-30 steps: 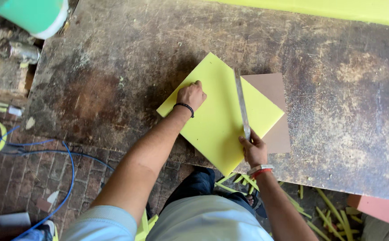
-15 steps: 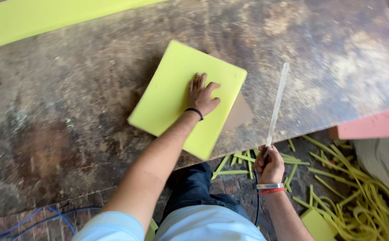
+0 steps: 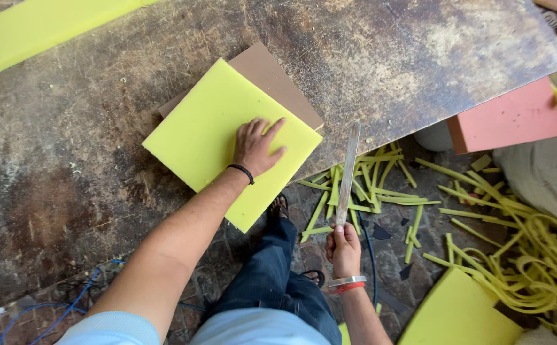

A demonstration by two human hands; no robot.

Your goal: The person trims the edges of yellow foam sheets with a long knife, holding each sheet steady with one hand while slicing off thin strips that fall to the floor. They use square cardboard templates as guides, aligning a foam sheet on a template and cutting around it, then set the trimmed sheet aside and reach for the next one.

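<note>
Left hand presses flat, fingers spread, on yellow foam square over brown template board at worktable edge; right hand fisted on long knife held off-table. Risk: foam overhangs edge, could slip off the board

Your left hand presses matt, soft-looking yellow foam over dull brown board; your right hand grips a bare metal blade; the worktable looks rough and stained.
</note>
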